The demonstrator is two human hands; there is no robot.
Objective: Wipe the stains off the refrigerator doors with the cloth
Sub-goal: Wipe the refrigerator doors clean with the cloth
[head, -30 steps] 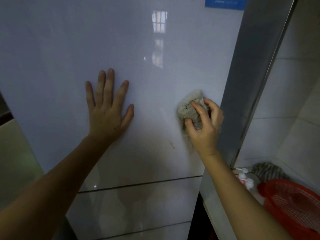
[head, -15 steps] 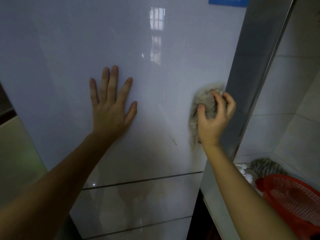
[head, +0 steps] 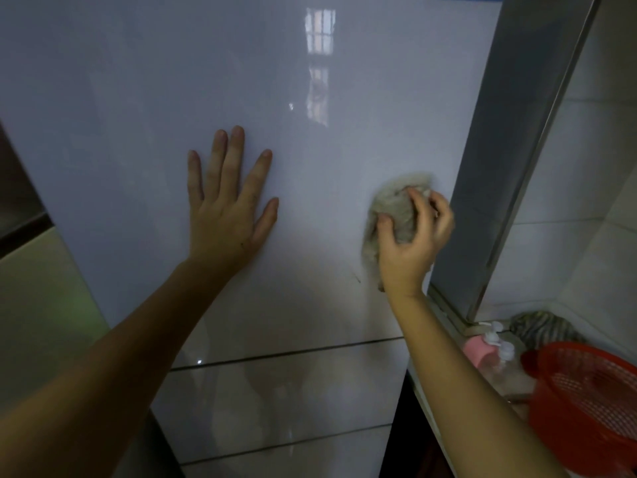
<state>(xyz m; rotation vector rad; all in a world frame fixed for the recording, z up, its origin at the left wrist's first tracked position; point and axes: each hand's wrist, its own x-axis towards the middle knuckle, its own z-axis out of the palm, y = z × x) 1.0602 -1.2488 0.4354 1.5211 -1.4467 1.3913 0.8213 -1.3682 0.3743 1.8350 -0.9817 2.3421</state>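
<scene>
The glossy white refrigerator door (head: 144, 81) fills the view. My left hand (head: 227, 208) lies flat against it with fingers spread. Near the door's right edge, my right hand (head: 413, 243) grips a bunched beige cloth (head: 396, 208) and presses it on the door. A small dark streak (head: 356, 278) marks the door just below and left of the cloth. Two lower drawer fronts (head: 293, 395) sit under the door, split by dark seams.
The fridge's grey side panel (head: 496, 150) runs up on the right beside a tiled wall. Below it on a ledge stand a pink pump bottle (head: 477, 351), a clear pump bottle (head: 501, 369), a striped rag (head: 544, 331) and a red basket (head: 593, 405). A cabinet (head: 38, 305) stands left.
My right hand swept the cloth right toward the door's edge, then came back slightly left and down. My left hand stayed flat in the same spot.
</scene>
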